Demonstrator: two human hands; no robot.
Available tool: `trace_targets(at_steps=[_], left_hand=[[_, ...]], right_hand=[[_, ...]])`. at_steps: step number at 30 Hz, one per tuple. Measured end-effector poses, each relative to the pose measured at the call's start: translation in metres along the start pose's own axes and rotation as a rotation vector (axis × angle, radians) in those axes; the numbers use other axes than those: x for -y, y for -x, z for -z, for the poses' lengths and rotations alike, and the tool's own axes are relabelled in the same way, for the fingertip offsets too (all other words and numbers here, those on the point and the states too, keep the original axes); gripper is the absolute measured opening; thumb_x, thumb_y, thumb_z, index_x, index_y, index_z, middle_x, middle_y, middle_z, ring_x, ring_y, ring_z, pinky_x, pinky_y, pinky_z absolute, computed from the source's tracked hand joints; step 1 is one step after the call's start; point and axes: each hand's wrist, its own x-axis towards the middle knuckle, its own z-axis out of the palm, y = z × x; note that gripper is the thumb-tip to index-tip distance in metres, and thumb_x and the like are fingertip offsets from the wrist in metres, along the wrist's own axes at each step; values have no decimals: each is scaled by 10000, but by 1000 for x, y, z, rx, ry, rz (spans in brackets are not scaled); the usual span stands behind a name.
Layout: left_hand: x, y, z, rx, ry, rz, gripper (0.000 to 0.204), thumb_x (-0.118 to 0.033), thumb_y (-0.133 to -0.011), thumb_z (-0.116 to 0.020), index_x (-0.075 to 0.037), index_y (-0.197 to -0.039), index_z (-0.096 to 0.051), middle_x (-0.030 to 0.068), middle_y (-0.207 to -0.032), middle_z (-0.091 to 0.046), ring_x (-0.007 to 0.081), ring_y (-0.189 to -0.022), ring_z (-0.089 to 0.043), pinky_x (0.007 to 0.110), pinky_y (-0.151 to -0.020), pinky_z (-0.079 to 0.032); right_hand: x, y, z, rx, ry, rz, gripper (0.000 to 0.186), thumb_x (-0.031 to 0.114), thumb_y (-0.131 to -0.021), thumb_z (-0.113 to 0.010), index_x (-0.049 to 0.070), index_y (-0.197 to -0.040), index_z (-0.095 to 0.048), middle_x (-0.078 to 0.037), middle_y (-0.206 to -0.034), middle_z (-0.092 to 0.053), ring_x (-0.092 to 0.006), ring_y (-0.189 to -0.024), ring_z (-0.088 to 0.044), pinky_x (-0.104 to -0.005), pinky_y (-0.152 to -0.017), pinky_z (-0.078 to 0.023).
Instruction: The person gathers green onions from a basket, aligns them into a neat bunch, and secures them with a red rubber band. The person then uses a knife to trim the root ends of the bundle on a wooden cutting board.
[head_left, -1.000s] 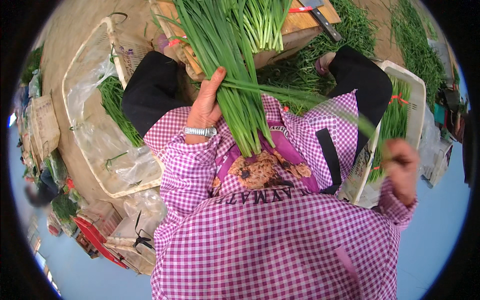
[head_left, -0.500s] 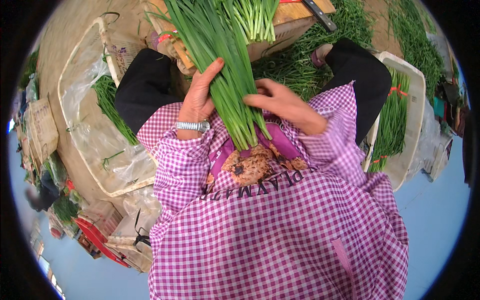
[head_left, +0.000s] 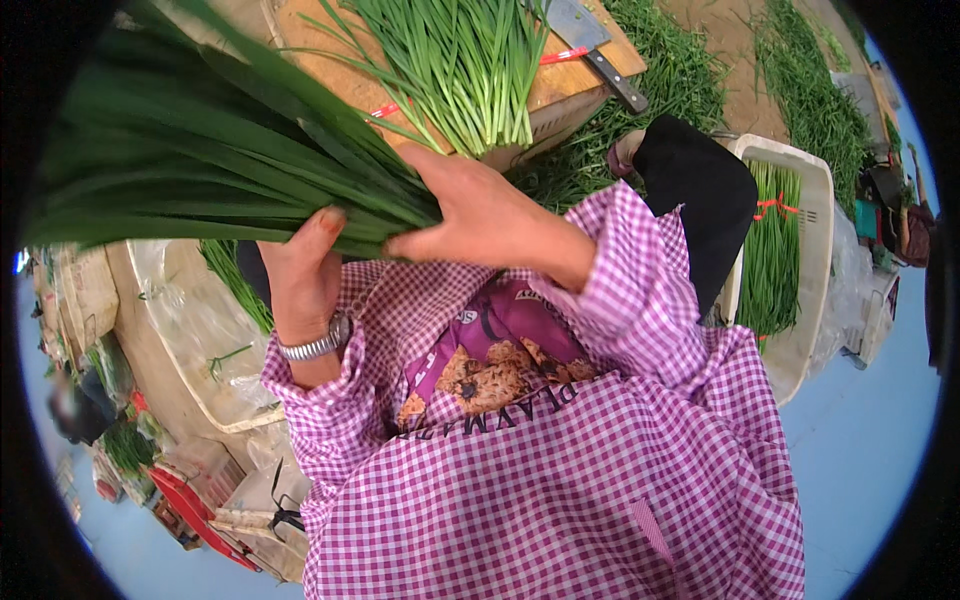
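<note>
Wooden board [head_left: 562,82] beyond, green leaf bundle [head_left: 240,155]; base between fingers [head_left: 319,234]

White crate [head_left: 818,250] at right, clear plastic [head_left: 845,275] just beside its outer side. Second pale crate [head_left: 245,423] at left, partly covered. Loose greens heap [head_left: 820,105], upper right. Red panel [head_left: 195,510] lower left, black strap [head_left: 287,516] near it. Pale box [head_left: 85,290] far left. Blue surface [head_left: 860,490] lower right.

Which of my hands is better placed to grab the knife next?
Probably your right hand: it's nearer the knife, while your left hand is farther away, though both are on the green bunch.
</note>
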Motion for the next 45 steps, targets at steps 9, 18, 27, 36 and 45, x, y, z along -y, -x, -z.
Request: trace_targets(at_steps=[9, 18, 27, 36, 45], left_hand=[[27, -3, 32, 44, -165, 191, 479, -66, -802, -653, -15, -1236, -457, 83, -1149, -557, 214, -1038, -550, 349, -907, -450], [-5, -18, -28, -127, 110, 233, 368, -157, -882, -593, -1, -1203, -503, 103, -1143, -595, 213, -1013, -597, 352, -887, -495], [-46, -143, -101, 199, 158, 393, 265, -119, -841, -645, -7, -1076, -595, 99, -1000, -650, 221, -872, -637, 347, -773, -555], [71, -220, -53, 154, 162, 599, 355, -173, -804, -701, 6, -1095, -603, 130, -1082, -638, 254, -939, -636, 400, -826, -549], [25, -151, -81, 30, -731, 202, 476, -320, -856, -607, 54, -1146, -550, 149, -1172, -549, 234, -1085, -521, 361, -912, -419]], right_hand=[[-51, -4, -41, 112, -59, -140, 496, 221, -684, -646, -96, -1031, -489, -314, -885, -599, -449, -862, -592, -476, -750, -470], [2, 23, -4, 36, -286, -303, 685, 353, -714, -728, -71, -1173, -447, -256, -986, -617, -340, -904, -632, -385, -797, -488], [10, -44, 80, -185, -348, -373, 485, 348, -770, -695, -44, -1046, -621, -119, -913, -675, -187, -797, -656, -291, -714, -518], [-57, -76, 89, -216, 187, -425, 634, 529, -717, -659, -72, -919, -657, -201, -878, -673, -300, -799, -666, -368, -712, -514], [-39, -52, 83, -395, 362, -286, 562, 428, -697, -684, -107, -854, -617, -257, -839, -631, -387, -801, -627, -449, -717, -490]])
